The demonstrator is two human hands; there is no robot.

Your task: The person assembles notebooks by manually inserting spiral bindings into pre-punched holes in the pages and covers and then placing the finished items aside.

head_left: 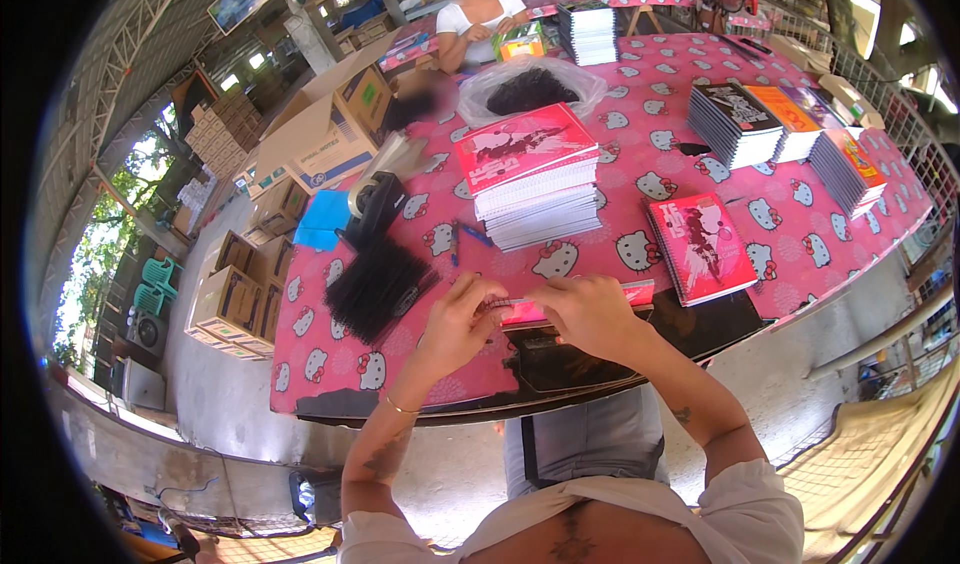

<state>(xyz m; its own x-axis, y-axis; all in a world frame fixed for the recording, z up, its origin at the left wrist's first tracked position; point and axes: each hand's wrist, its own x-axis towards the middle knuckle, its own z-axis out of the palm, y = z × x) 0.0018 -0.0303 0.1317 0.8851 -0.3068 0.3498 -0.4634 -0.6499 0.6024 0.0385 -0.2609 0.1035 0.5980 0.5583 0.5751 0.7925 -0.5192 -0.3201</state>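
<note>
My left hand [462, 316] and my right hand [583, 311] both pinch the near edge of a red-covered notebook [570, 307] lying flat at the table's front edge, fingers along its spine side. Just beyond it stands a tall stack of red-covered notebooks [530, 174]. A single red notebook [702, 245] lies to the right of my hands. A bundle of black spiral bindings [376, 286] rests to the left of my left hand.
The table wears a pink cartoon-cat cloth [640, 144]. More notebook stacks [780, 119] sit at the far right, a tape dispenser [372, 204] at the left, a bag of black bindings [528, 89] behind. Another person [478, 14] sits across. Cardboard boxes [240, 284] stand left.
</note>
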